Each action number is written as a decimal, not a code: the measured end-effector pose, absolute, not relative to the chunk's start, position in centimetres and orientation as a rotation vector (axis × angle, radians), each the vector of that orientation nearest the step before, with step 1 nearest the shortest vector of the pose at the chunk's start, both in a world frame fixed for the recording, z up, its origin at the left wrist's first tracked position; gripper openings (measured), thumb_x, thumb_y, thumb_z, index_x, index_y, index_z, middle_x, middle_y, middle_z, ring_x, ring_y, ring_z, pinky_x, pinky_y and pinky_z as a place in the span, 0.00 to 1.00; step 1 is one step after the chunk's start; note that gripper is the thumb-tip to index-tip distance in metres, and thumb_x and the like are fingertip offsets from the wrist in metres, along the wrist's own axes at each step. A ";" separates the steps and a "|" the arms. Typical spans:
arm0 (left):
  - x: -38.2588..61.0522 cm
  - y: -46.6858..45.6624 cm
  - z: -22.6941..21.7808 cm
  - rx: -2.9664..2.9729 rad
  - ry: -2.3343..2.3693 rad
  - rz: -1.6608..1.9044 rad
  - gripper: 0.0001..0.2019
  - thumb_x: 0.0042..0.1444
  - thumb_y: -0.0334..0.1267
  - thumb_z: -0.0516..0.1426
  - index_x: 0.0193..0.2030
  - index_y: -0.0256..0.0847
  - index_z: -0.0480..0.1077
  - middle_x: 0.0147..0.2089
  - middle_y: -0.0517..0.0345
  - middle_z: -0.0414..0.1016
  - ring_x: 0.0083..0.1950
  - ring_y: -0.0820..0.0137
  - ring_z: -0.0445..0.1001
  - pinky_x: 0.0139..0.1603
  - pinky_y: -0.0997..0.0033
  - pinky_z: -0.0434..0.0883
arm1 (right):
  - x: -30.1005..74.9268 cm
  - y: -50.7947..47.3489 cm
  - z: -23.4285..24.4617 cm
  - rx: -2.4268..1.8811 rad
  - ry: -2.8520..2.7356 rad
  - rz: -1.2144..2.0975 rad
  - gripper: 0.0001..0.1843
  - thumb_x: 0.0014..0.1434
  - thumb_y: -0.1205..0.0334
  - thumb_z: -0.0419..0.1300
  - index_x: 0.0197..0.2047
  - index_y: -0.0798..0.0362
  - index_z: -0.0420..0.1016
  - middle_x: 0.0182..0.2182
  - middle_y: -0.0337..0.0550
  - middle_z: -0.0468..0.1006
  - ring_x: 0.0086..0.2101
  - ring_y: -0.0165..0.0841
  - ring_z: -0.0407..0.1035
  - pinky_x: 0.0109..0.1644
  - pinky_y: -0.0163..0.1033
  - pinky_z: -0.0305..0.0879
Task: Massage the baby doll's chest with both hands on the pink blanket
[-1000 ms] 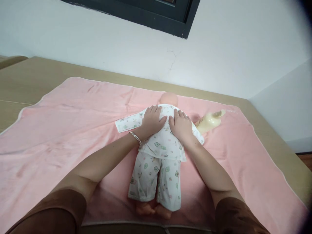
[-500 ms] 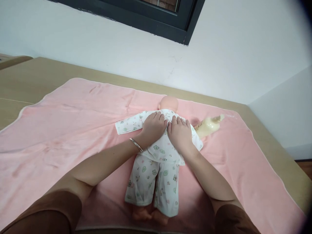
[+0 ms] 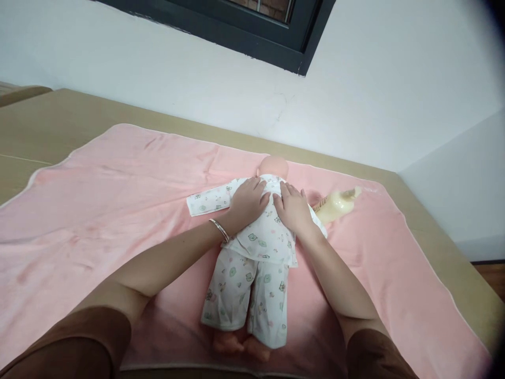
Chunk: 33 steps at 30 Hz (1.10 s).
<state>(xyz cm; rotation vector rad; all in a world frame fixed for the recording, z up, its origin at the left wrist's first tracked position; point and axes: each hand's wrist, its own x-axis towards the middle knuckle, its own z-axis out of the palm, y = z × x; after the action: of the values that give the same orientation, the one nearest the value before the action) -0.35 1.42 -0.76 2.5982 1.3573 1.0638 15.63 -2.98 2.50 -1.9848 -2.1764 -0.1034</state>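
Note:
A baby doll (image 3: 258, 247) in white printed pyjamas lies on a pink blanket (image 3: 118, 195), head (image 3: 273, 165) away from me and bare feet (image 3: 240, 345) near the front edge. My left hand (image 3: 248, 201), with a silver bangle at the wrist, lies flat on the doll's upper body, fingers stretched out. My right hand (image 3: 292, 207) lies flat beside it on the same part, fingers together and extended. One empty sleeve (image 3: 207, 200) sticks out to the left. A cream feeding bottle (image 3: 337, 202) lies on the blanket just right of my right hand.
The blanket covers a light wooden table (image 3: 47, 116) that stands against a white wall (image 3: 197, 79). A dark window frame (image 3: 244, 31) runs along the top. The table's right edge (image 3: 442, 231) drops off toward the floor.
Both hands slid a little down the doll's upper body and then back up toward the neck. The view shifted slightly; doll and bottle stay put.

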 end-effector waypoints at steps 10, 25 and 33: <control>-0.3 1.0 -0.5 2.575 1.469 1.035 0.18 0.68 0.41 0.48 0.56 0.35 0.71 0.57 0.40 0.76 0.59 0.53 0.72 0.60 0.49 0.71 | 14.9 -3.3 2.7 -2.016 -2.080 -0.088 0.31 0.72 0.52 0.44 0.67 0.66 0.63 0.63 0.66 0.71 0.63 0.49 0.64 0.67 0.51 0.57; -0.1 0.1 -0.3 2.669 1.476 1.059 0.16 0.69 0.39 0.48 0.54 0.36 0.73 0.55 0.42 0.78 0.60 0.55 0.75 0.58 0.54 0.75 | 13.7 -4.5 2.2 -2.007 -2.098 -0.277 0.29 0.73 0.59 0.41 0.66 0.69 0.65 0.62 0.66 0.72 0.62 0.49 0.66 0.65 0.48 0.61; -0.3 0.2 -0.2 2.616 1.534 1.028 0.15 0.68 0.39 0.49 0.54 0.39 0.72 0.56 0.44 0.77 0.59 0.55 0.74 0.51 0.55 0.76 | 13.8 -4.2 2.3 -2.072 -1.998 -0.190 0.28 0.71 0.58 0.44 0.67 0.63 0.65 0.63 0.61 0.71 0.64 0.49 0.63 0.65 0.53 0.61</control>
<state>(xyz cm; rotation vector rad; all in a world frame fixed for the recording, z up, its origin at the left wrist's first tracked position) -0.27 0.23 -0.16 2.6157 1.5340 1.0279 13.77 -4.19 2.31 -2.0716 -1.9976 -0.1896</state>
